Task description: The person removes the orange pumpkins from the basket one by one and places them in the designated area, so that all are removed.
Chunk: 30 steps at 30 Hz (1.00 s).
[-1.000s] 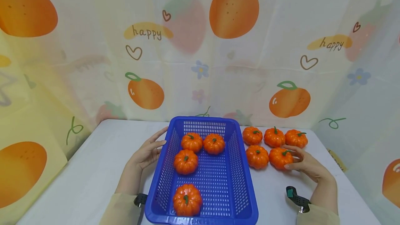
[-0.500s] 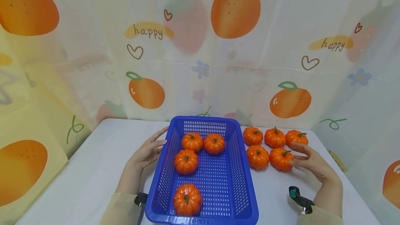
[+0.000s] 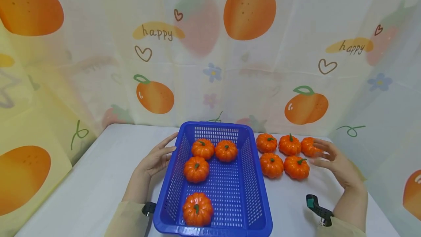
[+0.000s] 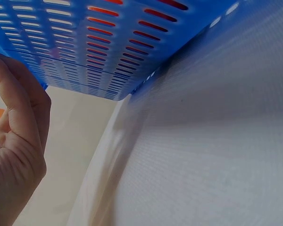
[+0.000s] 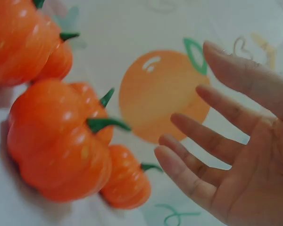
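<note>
A blue perforated plastic basket (image 3: pixel 227 189) stands mid-table, with several small orange toy pumpkins inside, one of them (image 3: pixel 198 209) near its front wall. My left hand (image 3: pixel 158 160) rests its fingertips at the basket's left rim, fingers fairly straight; the left wrist view shows that hand (image 4: pixel 19 127) beside the slotted wall. To the right of the basket, more pumpkins sit in two rows. My right hand (image 3: pixel 337 164) hovers beside the nearest right pumpkin (image 3: pixel 296 168) and partly covers the back right one (image 3: pixel 308 146). Its fingers (image 5: pixel 198 181) are spread and hold nothing in the right wrist view.
The white-covered table (image 3: pixel 98 178) backs onto a hanging cloth (image 3: pixel 243 94) printed with fruit. Near the right wrist a black strap-on device (image 3: pixel 319 209) juts out over the table. A yellowish object lies past the table's right edge, mostly behind the right hand.
My right hand has let go of the front right pumpkin and moved off to the right, its fingers opening. That pumpkin stays in its row. The left hand and basket hold still.
</note>
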### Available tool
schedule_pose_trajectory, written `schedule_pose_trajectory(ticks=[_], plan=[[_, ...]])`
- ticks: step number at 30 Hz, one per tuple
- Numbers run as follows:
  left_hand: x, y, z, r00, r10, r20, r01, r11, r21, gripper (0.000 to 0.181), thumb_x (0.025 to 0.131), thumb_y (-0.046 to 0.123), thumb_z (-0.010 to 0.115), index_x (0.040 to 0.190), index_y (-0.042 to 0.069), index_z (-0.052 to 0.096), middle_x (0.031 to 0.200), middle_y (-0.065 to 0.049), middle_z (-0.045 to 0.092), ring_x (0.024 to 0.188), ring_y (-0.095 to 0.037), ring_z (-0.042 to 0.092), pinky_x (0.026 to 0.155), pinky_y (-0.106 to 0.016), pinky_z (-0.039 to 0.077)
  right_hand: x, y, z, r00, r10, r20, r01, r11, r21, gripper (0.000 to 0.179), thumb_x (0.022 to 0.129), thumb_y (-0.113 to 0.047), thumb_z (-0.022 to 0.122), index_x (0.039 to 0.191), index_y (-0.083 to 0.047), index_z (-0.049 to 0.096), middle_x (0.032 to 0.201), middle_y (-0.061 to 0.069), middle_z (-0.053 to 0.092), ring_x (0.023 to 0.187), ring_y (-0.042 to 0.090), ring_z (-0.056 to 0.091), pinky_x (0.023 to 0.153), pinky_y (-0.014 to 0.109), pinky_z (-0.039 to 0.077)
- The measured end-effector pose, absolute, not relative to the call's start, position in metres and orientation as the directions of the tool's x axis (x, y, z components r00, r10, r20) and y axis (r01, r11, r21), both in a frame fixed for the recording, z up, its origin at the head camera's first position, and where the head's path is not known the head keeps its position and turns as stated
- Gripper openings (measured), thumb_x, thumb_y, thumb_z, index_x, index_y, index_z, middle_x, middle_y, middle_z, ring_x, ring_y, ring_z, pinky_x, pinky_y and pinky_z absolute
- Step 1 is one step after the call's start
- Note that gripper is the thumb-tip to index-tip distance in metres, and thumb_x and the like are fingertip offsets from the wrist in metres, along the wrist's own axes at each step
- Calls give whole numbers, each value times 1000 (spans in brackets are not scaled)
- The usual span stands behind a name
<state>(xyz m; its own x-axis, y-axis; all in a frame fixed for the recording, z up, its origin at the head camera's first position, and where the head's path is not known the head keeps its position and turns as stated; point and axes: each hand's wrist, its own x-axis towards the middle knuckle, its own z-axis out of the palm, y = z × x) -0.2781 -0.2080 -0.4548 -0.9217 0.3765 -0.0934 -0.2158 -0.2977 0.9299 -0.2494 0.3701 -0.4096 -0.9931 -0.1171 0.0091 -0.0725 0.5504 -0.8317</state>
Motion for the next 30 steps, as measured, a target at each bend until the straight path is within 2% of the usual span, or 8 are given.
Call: schedule_pose_trajectory(ticks=[3, 6, 8, 16, 20, 23, 27, 30], plan=[[-278, -208, -455, -923, 375, -91, -214, -300, 929, 64, 102, 8, 46, 159, 22, 19, 105, 2, 70, 77, -10, 72, 68, -21, 61, -248, 365, -399, -989, -133, 61, -123, 533, -837, 72, 94, -26, 66, 155, -28, 27, 148, 5, 40, 119, 6, 44, 97, 52, 49], [-279, -208, -455, -923, 373, -94, -217, -302, 928, 64, 102, 7, 46, 159, 21, 19, 104, 2, 70, 78, -10, 72, 68, -21, 61, -245, 357, -391, -977, -161, 140, -204, 513, -834, 70, 94, -18, 65, 154, -27, 30, 137, -19, 45, 115, -1, 45, 90, 32, 53], [-279, -207, -455, -923, 371, -99, -220, -301, 928, 64, 102, 7, 46, 159, 21, 20, 104, 2, 70, 78, -10, 72, 68, -21, 61, -242, 352, -385, -962, -184, 199, -266, 495, -827, 68, 94, -11, 64, 153, -24, 33, 133, -29, 44, 114, -2, 48, 83, 20, 52], [-279, -208, -454, -923, 372, -95, -216, -300, 929, 64, 103, 8, 46, 159, 21, 19, 106, 1, 70, 79, -10, 72, 69, -22, 61, -232, 322, -358, -905, -291, 309, -402, 355, -844, 69, 89, 5, 64, 151, -12, 37, 138, -21, 49, 116, -5, 56, 83, 16, 57], [-279, -208, -454, -925, 368, -99, -218, -300, 929, 63, 103, 7, 46, 158, 21, 20, 105, 2, 70, 79, -10, 72, 69, -21, 61, -229, 304, -350, -884, -330, 331, -445, 379, -811, 69, 87, 4, 67, 149, -9, 38, 139, -20, 49, 118, -4, 55, 88, 13, 54], [-278, -207, -454, -925, 365, -105, -222, -296, 929, 63, 102, 7, 46, 158, 21, 20, 103, 2, 70, 78, -9, 72, 68, -21, 61, -229, 288, -346, -878, -361, 315, -451, 398, -799, 68, 88, 0, 68, 149, -11, 40, 140, -20, 49, 116, -2, 56, 88, 16, 55], [-279, -207, -454, -925, 364, -108, -224, -293, 930, 63, 102, 7, 46, 158, 22, 20, 103, 2, 70, 77, -9, 72, 68, -21, 60, -231, 270, -344, -859, -436, 267, -436, 352, -828, 68, 88, -2, 69, 148, -13, 41, 141, -16, 50, 116, 2, 58, 88, 22, 58], [-279, -207, -454, -926, 363, -103, -218, -293, 931, 63, 102, 7, 46, 158, 22, 21, 105, 1, 70, 78, -10, 72, 68, -21, 61, -235, 256, -343, -832, -502, 238, -434, 321, -842, 66, 87, -3, 70, 147, -15, 43, 142, -11, 51, 120, 7, 57, 95, 27, 55]])
